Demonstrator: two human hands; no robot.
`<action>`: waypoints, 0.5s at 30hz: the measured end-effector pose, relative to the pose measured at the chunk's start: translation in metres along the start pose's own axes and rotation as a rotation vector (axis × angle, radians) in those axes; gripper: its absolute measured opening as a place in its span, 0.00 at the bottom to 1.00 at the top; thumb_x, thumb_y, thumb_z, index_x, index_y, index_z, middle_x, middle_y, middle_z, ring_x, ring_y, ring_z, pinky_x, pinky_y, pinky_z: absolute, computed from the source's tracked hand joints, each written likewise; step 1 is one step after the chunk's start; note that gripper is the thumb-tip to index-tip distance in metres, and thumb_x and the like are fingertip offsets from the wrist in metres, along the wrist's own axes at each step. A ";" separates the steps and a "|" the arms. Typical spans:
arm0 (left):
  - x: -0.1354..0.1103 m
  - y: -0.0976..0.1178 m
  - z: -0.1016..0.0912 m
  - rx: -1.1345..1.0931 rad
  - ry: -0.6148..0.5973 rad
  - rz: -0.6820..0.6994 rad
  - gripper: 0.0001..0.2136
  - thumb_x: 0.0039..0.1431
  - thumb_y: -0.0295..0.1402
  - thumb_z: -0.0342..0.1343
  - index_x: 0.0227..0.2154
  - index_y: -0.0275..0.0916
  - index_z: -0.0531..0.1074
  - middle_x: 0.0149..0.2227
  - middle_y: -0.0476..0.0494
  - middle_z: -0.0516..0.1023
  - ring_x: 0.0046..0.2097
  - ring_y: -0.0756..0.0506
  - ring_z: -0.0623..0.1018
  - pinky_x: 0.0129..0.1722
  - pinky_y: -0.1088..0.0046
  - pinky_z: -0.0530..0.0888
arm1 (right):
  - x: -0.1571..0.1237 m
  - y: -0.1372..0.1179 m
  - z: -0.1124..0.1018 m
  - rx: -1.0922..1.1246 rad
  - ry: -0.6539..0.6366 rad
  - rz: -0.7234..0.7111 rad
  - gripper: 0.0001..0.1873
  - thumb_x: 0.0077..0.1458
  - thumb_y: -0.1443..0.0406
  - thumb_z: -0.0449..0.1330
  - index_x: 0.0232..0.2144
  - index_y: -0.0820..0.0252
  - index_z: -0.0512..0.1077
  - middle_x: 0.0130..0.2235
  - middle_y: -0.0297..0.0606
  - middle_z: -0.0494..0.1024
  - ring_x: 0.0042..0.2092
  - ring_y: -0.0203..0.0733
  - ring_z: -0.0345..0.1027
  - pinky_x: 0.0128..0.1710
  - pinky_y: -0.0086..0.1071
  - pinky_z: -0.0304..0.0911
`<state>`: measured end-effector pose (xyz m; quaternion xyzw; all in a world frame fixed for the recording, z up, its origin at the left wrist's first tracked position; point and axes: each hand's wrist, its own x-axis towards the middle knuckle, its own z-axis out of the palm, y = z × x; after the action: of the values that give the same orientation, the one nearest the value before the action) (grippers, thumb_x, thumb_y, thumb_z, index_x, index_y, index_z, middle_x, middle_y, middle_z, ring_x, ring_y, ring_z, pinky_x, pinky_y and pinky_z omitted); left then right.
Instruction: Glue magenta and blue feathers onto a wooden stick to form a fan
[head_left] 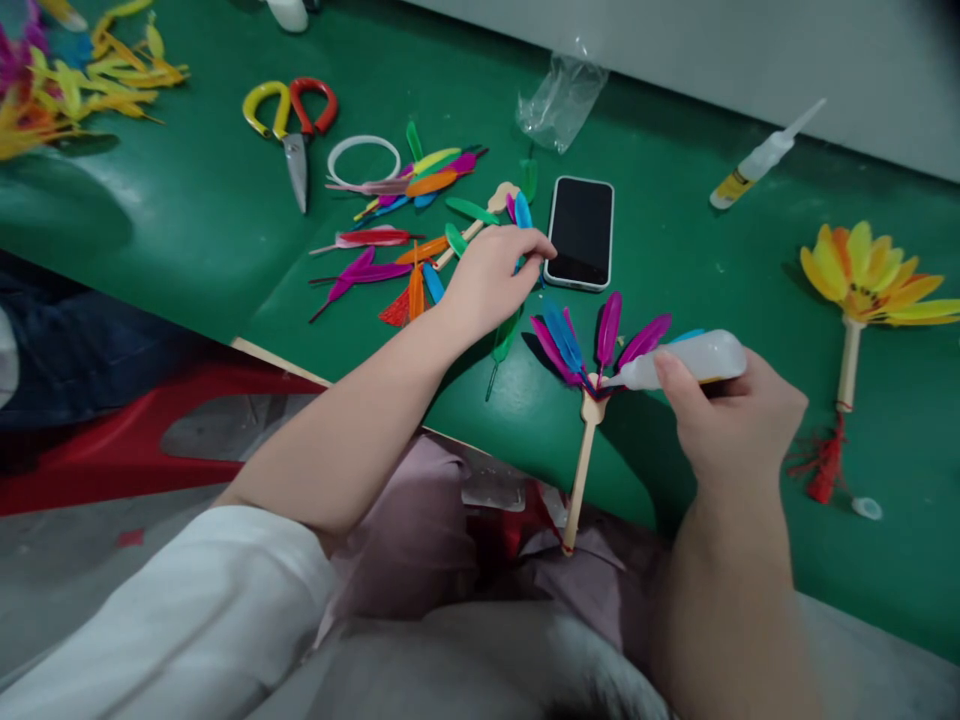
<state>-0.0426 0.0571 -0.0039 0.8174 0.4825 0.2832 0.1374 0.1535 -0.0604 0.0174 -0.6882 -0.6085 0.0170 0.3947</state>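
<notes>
My right hand [739, 410] grips a white glue bottle [694, 360], its nozzle tip at the head of a wooden fan handle [583, 460]. Purple feathers [609, 328] and a blue feather [562, 338] fan out from that head. The handle's lower end reaches over the table edge above my lap. My left hand [491, 275] is over loose feathers beside a phone [581, 232], its thumb and forefinger curled but slightly apart. Bits of blue feather show around those fingers; what lies beneath the palm is hidden. A second wooden handle [501, 197] lies partly under loose feathers.
Scissors [296, 150], a white ring [364, 140] and a clear plastic bag [564, 100] lie on the green table [225, 200]. At right are another glue bottle [754, 168] and a yellow feather fan [862, 285] with a red tassel. Yellow feathers [112, 80] pile at far left.
</notes>
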 end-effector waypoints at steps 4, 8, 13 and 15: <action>0.000 0.000 0.000 0.003 -0.004 -0.001 0.13 0.56 0.27 0.42 0.37 0.40 0.70 0.39 0.47 0.74 0.44 0.46 0.70 0.51 0.63 0.60 | 0.001 -0.002 0.001 0.106 0.047 0.083 0.15 0.38 0.54 0.62 0.20 0.60 0.70 0.16 0.29 0.66 0.19 0.33 0.59 0.18 0.28 0.55; 0.001 -0.001 0.000 0.008 -0.010 -0.013 0.12 0.56 0.28 0.42 0.37 0.40 0.70 0.39 0.48 0.74 0.45 0.45 0.70 0.51 0.63 0.60 | 0.002 0.002 0.002 0.158 0.105 0.156 0.15 0.39 0.54 0.61 0.21 0.60 0.70 0.17 0.30 0.67 0.20 0.34 0.59 0.19 0.29 0.57; 0.000 0.000 0.000 0.015 -0.013 -0.028 0.12 0.56 0.28 0.43 0.37 0.40 0.70 0.40 0.48 0.74 0.45 0.45 0.70 0.51 0.63 0.60 | 0.000 0.010 0.004 0.314 0.196 0.248 0.16 0.44 0.52 0.57 0.24 0.60 0.71 0.18 0.31 0.66 0.17 0.33 0.57 0.15 0.30 0.54; 0.000 0.000 0.000 0.011 -0.017 -0.025 0.12 0.56 0.28 0.42 0.37 0.40 0.70 0.40 0.48 0.74 0.45 0.45 0.70 0.51 0.64 0.60 | -0.001 0.009 0.004 0.310 0.188 0.227 0.16 0.45 0.52 0.56 0.25 0.59 0.71 0.19 0.33 0.68 0.18 0.35 0.59 0.16 0.31 0.56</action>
<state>-0.0422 0.0571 -0.0034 0.8143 0.4932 0.2717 0.1407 0.1590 -0.0584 0.0093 -0.6819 -0.4776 0.0904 0.5466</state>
